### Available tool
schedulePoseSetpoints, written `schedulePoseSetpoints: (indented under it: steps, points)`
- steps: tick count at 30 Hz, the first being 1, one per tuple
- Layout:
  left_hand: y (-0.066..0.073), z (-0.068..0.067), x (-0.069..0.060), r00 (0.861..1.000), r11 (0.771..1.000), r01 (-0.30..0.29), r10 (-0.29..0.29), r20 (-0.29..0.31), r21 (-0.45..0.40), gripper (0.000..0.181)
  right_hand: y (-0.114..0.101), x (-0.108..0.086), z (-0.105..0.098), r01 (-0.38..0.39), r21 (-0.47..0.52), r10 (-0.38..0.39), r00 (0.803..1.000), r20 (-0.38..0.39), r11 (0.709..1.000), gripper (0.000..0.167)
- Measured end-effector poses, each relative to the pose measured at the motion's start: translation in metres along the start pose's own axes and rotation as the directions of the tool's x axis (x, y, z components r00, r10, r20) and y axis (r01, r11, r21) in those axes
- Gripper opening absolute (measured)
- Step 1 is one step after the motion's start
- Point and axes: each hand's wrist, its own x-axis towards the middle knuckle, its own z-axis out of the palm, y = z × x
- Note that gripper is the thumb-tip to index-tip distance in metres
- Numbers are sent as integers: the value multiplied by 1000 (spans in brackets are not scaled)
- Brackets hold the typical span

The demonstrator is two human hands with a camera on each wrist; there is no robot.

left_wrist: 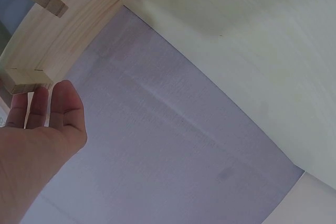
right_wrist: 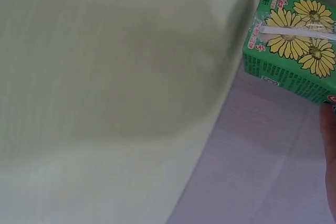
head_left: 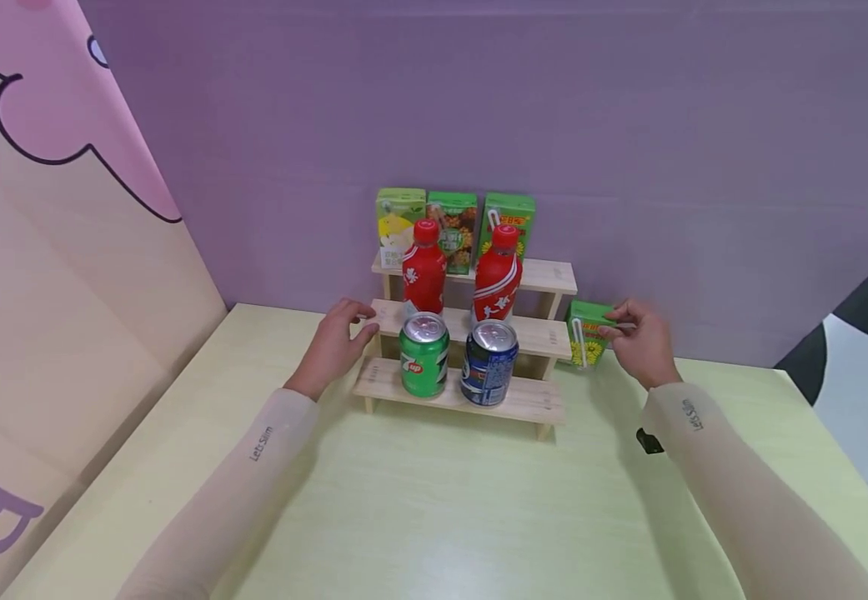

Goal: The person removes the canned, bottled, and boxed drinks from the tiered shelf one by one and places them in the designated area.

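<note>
The right hand (head_left: 642, 342) pinches a green carton (head_left: 589, 333) near its top right corner, thumb and index clamped on it; the carton is just right of the wooden shelf (head_left: 542, 335), before the purple wall (head_left: 328, 100), and I cannot tell whether its base touches the bench (head_left: 418, 492). The left hand (head_left: 338, 346) has its fingers (left_wrist: 65, 103) gently bent, thumb apart from index, with fingertips touching the left end of the shelf's middle step. The carton shows yellow flowers and red Chinese characters, its fine print too small to read, and a wrapped white straw (right_wrist: 286, 31) lies along one face. Both the left sleeve (head_left: 257, 467) and the right sleeve (head_left: 711, 442) read "Let's Slim". On the lowest step stand a green can (head_left: 424, 375) marked "7up" and a blue can (head_left: 488, 375) whose lettering I cannot make out. The middle step carries a left bottle (head_left: 424, 279) and a right bottle (head_left: 497, 283), both red, capped and printed with white figures. Along the top step are a pale carton (head_left: 402, 221) with yellow fruit, a brown-patterned carton (head_left: 459, 229) touching or just beside it, and a flower carton (head_left: 512, 208) partly behind the right bottle. What any container holds is hidden.
</note>
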Motion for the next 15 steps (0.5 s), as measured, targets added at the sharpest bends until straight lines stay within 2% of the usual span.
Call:
schedulePoseSetpoints:
  steps: [8, 15]
  points:
    - [0, 1, 1, 1000, 1000, 12, -12, 6, -3, 26, 12, -3, 8, -9, -6, 9, 1000, 3, 1000, 13]
    - [-1, 2, 1, 1000, 1000, 3, -3, -6, -6, 27, 4, -6, 1, -30, -11, 31, 999, 21, 999, 26]
